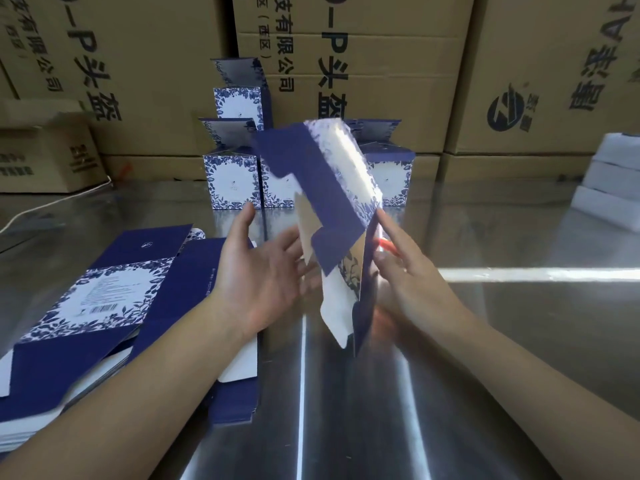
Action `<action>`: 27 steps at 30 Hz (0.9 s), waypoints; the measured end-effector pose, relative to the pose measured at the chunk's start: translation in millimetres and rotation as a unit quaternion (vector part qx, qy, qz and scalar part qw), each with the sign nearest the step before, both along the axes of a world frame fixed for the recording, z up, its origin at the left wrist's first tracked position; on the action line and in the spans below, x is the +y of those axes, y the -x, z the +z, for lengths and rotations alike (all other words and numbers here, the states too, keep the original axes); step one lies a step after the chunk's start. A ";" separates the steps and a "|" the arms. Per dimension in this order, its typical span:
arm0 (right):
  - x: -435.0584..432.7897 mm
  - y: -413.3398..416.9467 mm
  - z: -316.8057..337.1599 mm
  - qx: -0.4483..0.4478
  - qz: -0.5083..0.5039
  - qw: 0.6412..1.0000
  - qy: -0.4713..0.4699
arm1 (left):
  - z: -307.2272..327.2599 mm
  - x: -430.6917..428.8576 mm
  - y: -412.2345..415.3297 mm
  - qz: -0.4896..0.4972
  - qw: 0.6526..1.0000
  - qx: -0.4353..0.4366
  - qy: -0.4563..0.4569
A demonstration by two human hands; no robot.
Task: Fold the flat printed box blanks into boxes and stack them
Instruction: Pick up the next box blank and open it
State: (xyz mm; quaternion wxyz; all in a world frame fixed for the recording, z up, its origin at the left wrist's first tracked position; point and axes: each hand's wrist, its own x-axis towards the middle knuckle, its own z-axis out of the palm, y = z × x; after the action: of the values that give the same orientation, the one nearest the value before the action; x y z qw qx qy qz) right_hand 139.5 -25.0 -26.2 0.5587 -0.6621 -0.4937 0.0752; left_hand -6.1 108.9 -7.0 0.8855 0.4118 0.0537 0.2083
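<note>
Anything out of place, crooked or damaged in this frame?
Nothing looks damaged or spilled. The pile of flat blanks at the left of the table is fanned out, its top sheets skewed rather than squared. The folded boxes at the back stand with top flaps open. The half-folded blank held in mid-air is motion-blurred.

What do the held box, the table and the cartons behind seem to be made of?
Box: thin printed card, glossy outside by the glare on its white panel, plain brown inside. Table: sheet metal, probably stainless steel, polished, mirroring light streaks. Cartons: brown cardboard, matte, likely corrugated, with black print.
</note>
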 end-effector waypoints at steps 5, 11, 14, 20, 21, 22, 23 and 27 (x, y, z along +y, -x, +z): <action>-0.3 4.2 -4.3 -0.013 0.053 0.998 0.015 | 1.9 -9.0 -1.5 0.001 0.988 0.028 -0.154; -4.3 6.9 -7.4 -0.018 0.111 0.993 0.047 | -2.3 -19.8 -2.8 -0.023 0.955 0.067 -0.287; -3.8 8.1 -6.2 0.017 0.105 0.994 0.033 | -3.8 -15.6 -3.4 -0.004 0.942 0.067 -0.330; 1.8 2.2 3.8 0.166 -0.011 0.985 -0.051 | -5.2 -3.3 -10.5 0.159 0.942 0.114 -0.272; 1.6 0.2 5.7 0.180 -0.030 0.981 -0.058 | -5.6 -0.5 -10.7 0.187 0.939 0.127 -0.260; 0.8 -1.9 6.8 0.194 -0.046 0.977 -0.068 | -6.3 1.7 -10.7 0.207 0.936 0.135 -0.251; -0.3 -4.2 7.3 0.209 -0.057 0.973 -0.078 | -6.6 3.2 -9.6 0.221 0.935 0.141 -0.237; -1.0 -8.0 5.3 0.204 -0.080 0.973 -0.070 | -6.2 6.3 -6.1 0.221 0.941 0.164 -0.197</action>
State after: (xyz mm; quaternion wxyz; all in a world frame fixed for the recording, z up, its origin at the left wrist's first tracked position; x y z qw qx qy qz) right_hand 147.5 -26.0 -21.0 0.6968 -0.6292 -0.3194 0.1289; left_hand 0.0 115.1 -13.2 0.6975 0.5841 0.2453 0.3348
